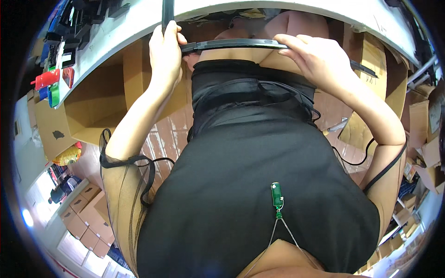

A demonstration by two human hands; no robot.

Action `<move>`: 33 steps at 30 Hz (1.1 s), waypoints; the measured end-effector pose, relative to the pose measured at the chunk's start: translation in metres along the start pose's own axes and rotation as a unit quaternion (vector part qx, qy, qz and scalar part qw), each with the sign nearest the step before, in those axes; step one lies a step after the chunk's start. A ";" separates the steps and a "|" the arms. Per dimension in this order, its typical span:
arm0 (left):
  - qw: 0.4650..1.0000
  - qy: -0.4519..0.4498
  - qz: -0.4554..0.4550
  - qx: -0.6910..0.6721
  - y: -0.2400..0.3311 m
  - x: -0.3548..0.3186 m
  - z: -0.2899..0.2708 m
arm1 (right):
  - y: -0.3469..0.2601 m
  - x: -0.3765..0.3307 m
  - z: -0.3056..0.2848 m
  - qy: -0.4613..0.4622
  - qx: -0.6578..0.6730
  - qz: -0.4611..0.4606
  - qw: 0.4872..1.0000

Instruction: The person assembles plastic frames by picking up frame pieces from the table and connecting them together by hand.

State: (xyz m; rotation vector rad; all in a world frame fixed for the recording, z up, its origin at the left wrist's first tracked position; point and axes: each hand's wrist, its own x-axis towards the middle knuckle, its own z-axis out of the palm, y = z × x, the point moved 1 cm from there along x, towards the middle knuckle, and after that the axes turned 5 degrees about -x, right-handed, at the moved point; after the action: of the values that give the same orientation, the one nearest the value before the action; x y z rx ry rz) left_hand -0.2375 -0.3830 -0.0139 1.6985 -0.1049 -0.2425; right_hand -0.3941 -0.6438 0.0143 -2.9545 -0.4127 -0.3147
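A thin black plastic frame [232, 44] runs along the near edge of the white table [120, 28], with one side going up past my left hand. My left hand [164, 51] grips its corner at the upper left. My right hand [308, 58] holds the long lower side at the right, fingers curled over it. Both forearms reach up from the lower edge on either side of my black garment [250, 167].
Open cardboard boxes [97, 106] stand under the table at left and at right [371, 74]. Red and green tools [51, 83] and black parts lie on the table's left end. A green tag on a chain [277, 194] hangs at my chest. Stacked boxes [85, 217] sit lower left.
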 end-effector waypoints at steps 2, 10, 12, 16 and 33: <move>1.000 -0.002 -0.004 -0.019 -0.004 0.003 0.001 | -0.001 0.000 0.000 -0.008 0.002 0.010 1.000; 0.996 0.010 -0.052 -0.073 0.009 -0.009 0.006 | 0.000 -0.005 0.002 0.016 0.067 -0.001 0.998; 0.992 0.007 -0.068 -0.104 0.010 -0.012 0.008 | -0.002 -0.010 0.005 0.006 0.070 0.017 0.997; 0.989 -0.007 -0.072 -0.130 0.014 -0.017 0.006 | -0.007 -0.008 -0.001 -0.023 0.084 0.039 0.995; 0.999 0.000 -0.027 -0.029 0.031 -0.027 0.016 | -0.008 0.003 -0.046 -0.010 -0.051 -0.015 0.999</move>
State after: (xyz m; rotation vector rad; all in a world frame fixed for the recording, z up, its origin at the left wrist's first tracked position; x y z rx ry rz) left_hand -0.2648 -0.3971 0.0172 1.6449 -0.0525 -0.2830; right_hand -0.4022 -0.6427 0.0609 -3.0564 -0.4581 -0.3193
